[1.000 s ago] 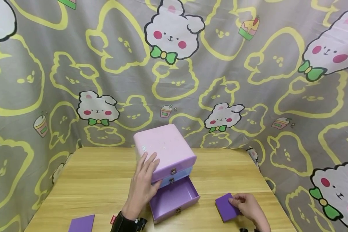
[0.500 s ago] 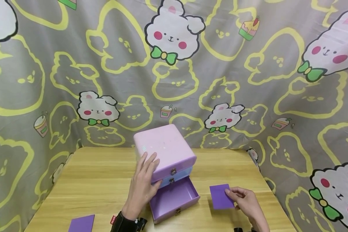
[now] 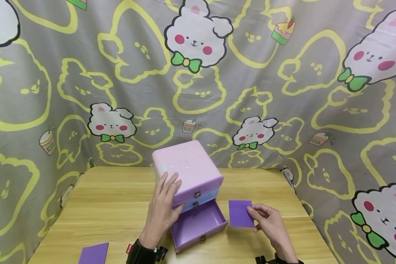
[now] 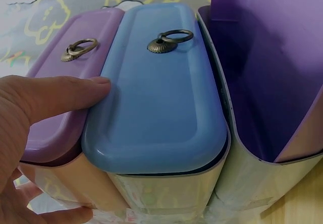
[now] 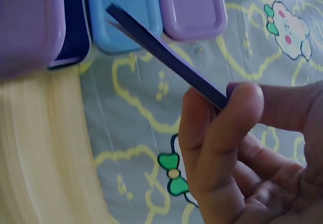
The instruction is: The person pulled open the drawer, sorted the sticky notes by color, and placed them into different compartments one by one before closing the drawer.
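A small drawer chest (image 3: 186, 167) with a pink top stands on the table, its lowest drawer (image 3: 198, 225) pulled out and bare inside. My left hand (image 3: 164, 205) rests on the chest's left side and top, fingers fairly straight. In the left wrist view its thumb (image 4: 70, 95) touches the blue middle drawer (image 4: 156, 98) near the purple one. To the right of the pulled-out drawer, my right hand (image 3: 267, 220) pinches a thin stack of square purple paper (image 3: 241, 213) above the table. The right wrist view shows the stack (image 5: 161, 52) edge-on, slightly splayed at its far end.
Another purple piece (image 3: 94, 253) lies on the wooden table (image 3: 118, 198) at the front left, partly cut off by the frame. Metal ring pulls (image 4: 169, 40) stick out from the drawer fronts. A patterned grey curtain (image 3: 145, 91) hangs behind and at both sides.
My right hand has lifted the purple paper stack and carried it left, to beside the pulled-out drawer. The stack has turned more squarely to the head view. My left hand stays put.
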Tool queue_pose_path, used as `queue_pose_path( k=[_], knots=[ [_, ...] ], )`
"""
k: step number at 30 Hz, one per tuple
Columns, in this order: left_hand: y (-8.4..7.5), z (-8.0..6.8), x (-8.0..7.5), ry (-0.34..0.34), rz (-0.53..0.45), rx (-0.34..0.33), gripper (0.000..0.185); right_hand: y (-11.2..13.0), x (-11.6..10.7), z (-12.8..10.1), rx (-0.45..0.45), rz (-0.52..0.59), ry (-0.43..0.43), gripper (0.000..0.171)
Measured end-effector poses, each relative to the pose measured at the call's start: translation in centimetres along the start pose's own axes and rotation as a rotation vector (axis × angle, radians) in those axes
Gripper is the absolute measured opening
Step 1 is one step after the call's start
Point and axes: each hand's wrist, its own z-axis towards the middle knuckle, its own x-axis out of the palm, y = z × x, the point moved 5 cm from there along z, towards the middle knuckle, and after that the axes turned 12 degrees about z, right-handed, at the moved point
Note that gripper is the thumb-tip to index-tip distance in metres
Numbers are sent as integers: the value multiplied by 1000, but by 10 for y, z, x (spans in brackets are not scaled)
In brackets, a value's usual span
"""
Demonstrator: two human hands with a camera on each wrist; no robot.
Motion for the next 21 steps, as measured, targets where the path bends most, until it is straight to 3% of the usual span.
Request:
queue_pose_path(
  k=[6,21],
  knots=[
    [0,-1,0,-1,-2,-3,89,1,18,2,-35,43,27,25],
    [1,0,0,-13,6,7,89,-10,61,10,-30,12,118,24]
  ],
)
